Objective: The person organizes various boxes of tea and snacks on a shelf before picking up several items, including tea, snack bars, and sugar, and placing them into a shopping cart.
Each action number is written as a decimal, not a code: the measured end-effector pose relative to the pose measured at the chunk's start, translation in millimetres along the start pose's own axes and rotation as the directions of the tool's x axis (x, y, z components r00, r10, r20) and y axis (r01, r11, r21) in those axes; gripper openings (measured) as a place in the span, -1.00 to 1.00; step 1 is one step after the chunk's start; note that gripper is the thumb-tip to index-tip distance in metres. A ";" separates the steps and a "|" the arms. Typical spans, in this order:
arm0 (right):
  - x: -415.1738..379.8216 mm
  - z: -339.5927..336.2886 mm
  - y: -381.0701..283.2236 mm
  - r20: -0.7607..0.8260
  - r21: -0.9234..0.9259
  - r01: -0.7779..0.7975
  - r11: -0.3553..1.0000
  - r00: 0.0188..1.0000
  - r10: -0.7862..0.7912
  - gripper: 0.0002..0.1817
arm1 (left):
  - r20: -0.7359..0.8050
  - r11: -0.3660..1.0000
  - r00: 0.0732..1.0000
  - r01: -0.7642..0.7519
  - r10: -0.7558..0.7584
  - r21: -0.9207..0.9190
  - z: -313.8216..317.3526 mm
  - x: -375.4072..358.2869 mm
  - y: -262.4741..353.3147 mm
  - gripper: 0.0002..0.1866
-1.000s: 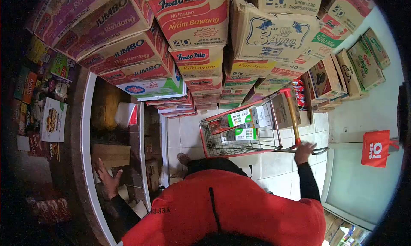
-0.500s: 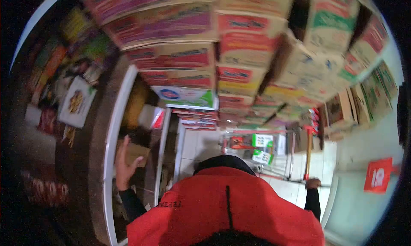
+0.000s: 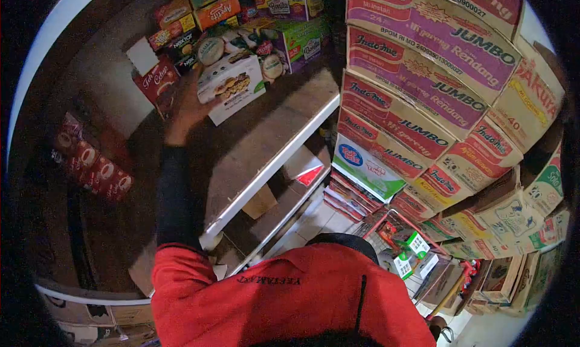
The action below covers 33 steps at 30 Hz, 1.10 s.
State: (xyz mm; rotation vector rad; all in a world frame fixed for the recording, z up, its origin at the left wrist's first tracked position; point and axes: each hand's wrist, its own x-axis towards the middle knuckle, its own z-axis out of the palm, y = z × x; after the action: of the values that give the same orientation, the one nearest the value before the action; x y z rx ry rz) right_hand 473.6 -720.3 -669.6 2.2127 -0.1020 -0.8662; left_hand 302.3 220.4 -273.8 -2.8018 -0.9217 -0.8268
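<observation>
My left hand (image 3: 184, 114) reaches onto a brown shelf, at the left side of a white box with a food picture (image 3: 232, 86). Its fingers look stretched out along the box's edge, dim and partly blurred. A red Teh Celup box (image 3: 158, 81) stands just left of the fingers. At the lower right, only a small part of my right hand (image 3: 438, 324) shows beyond the red shirt, closed at the handle end of a shopping cart (image 3: 389, 217). Green-and-white packs (image 3: 417, 244) lie in the cart.
Tall stacks of Indomie cartons (image 3: 423, 75) rise at the right. Several colourful boxes (image 3: 211, 9) and red packs (image 3: 99, 169) sit on the shelf, which has a white front edge (image 3: 272, 169). A wooden crate (image 3: 498, 280) stands at the lower right.
The view has turned left toward the shelf. My left hand has gone from open in front of the shelf to beside the white box. My right hand stays by the cart handle.
</observation>
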 end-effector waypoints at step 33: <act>-83.0 -299.7 -30.7 -0.878 0.471 0.854 0.222 0.478 0.024 -0.25 | 0.015 0.324 0.630 -0.379 0.776 -0.867 186.9 -149.3 460.8 -0.09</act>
State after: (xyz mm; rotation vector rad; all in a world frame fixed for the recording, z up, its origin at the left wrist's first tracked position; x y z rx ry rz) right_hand 588.1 -487.0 -496.1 3.6714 0.8294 0.1197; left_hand 552.4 -190.9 -468.3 -3.7107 0.8797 -0.5333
